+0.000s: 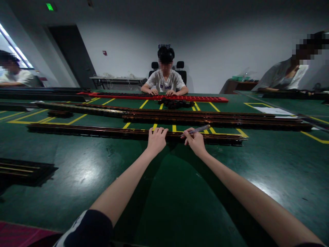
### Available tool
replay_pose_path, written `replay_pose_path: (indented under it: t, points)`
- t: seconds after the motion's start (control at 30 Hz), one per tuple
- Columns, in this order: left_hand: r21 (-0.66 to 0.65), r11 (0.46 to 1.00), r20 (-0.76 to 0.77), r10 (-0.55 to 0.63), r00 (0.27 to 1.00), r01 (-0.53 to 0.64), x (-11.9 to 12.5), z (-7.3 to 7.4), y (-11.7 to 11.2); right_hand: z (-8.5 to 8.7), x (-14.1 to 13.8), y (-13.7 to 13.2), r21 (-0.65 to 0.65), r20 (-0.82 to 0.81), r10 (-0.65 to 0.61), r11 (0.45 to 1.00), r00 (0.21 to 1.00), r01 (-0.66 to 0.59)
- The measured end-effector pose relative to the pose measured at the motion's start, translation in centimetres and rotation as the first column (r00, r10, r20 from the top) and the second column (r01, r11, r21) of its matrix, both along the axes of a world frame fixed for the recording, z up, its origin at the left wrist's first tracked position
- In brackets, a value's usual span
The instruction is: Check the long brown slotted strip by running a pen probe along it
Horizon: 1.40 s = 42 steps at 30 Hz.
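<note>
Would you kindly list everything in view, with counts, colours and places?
Table: one, green, central.
Tape lines: many, yellow, table.
Near strips: count unclear, dark, centre.
Other strips: several, dark, beyond and left.
Slim tool: one, greyish, centre.
Rack: one, red, far side.
Small piles: two, dark, farther back.
Paper: at least one, white, right.
People: three, light tops, opposite, left, right.
Door: one, dark, back left.
Sign: one, green, upper left.
Side table: one, greyish, back wall.
Left hand: one, bare, on near strips.
Right hand: one, bare, holding slim tool.
</note>
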<state>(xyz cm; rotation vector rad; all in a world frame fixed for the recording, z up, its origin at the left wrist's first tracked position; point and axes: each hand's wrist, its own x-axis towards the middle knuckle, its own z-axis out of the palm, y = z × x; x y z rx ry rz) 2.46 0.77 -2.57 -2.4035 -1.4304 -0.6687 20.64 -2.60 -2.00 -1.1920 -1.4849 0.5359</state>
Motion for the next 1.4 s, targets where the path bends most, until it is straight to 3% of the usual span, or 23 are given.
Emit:
replay_pose_path:
  t: [1.4]
  points:
    - [0.013,0.998,0.015,0.054,0.998,-0.054,-0.11,-0.31,0.14,-0.20,0.05,-0.01,0.001,-0.046,-0.040,0.999,0.998,0.040]
